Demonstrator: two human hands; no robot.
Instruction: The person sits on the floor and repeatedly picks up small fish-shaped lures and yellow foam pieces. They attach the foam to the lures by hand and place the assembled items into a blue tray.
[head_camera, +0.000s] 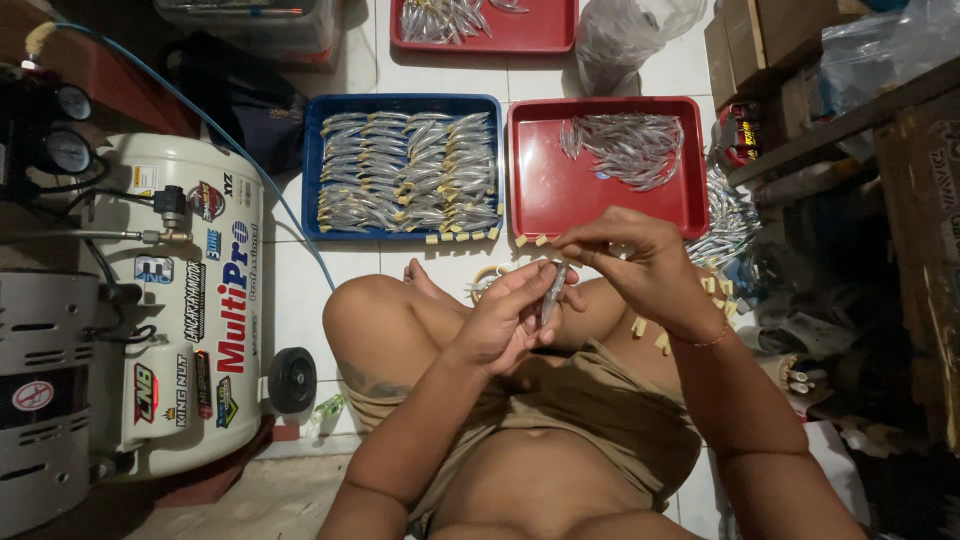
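My left hand (505, 320) grips a small silvery fish-shaped lure (552, 292), held upright above my crossed legs. My right hand (630, 255) pinches at the top end of the same lure with its fingertips. A blue tray (312, 170) in front of me holds several rows of silvery lures with small yellow pieces on them. Beside it a red tray (545, 200) holds a loose pile of lures (625, 148). Small yellow pieces (458, 237) lie on the white floor tiles between the trays and my legs.
A white air compressor (195, 300) with gauges and a blue hose (200, 120) stands at my left. Another red tray (530, 35) with lures lies farther ahead, next to a plastic bag (625, 35). Boxes, shelves and more lures (728, 215) crowd the right side.
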